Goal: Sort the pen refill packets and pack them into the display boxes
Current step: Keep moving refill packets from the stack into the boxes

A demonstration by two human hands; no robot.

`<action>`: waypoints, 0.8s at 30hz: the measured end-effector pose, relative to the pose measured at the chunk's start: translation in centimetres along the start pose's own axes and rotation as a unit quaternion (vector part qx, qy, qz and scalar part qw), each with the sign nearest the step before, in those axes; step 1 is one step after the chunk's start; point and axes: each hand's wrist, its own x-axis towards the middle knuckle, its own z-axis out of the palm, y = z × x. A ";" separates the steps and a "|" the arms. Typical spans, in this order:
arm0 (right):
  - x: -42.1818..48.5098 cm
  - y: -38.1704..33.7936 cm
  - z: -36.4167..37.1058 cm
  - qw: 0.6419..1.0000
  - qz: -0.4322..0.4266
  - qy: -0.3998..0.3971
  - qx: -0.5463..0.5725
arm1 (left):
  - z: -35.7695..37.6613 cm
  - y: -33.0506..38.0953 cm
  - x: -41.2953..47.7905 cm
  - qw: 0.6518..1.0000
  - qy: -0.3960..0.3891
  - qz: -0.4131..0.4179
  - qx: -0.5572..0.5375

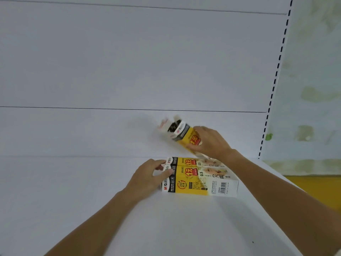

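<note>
Clamped in right hand fingers: open display box, tilted, dark refills showing at mouth. Just in front, side by side on white shelf: closed boxes. Curled on their left end: left hand fingers.

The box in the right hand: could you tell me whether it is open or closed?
Open: the box, gripped by the right hand, has its flap lifted and dark refills show inside.
</note>
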 end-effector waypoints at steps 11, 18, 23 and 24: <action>-1.8 -9.5 -7.2 0.963 0.040 0.222 0.150 | -3.1 7.0 -0.9 0.972 0.166 0.122 -0.110; -6.0 -14.8 -5.1 0.872 0.064 0.174 0.454 | -5.7 7.3 -3.9 0.957 0.113 0.183 -0.197; -7.3 -15.9 -4.9 0.875 0.065 0.169 0.448 | -5.5 5.6 -4.6 0.951 0.042 0.161 -0.260; -7.7 -15.9 -5.1 0.872 0.070 0.163 0.456 | -5.4 5.6 -4.6 0.949 0.032 0.164 -0.266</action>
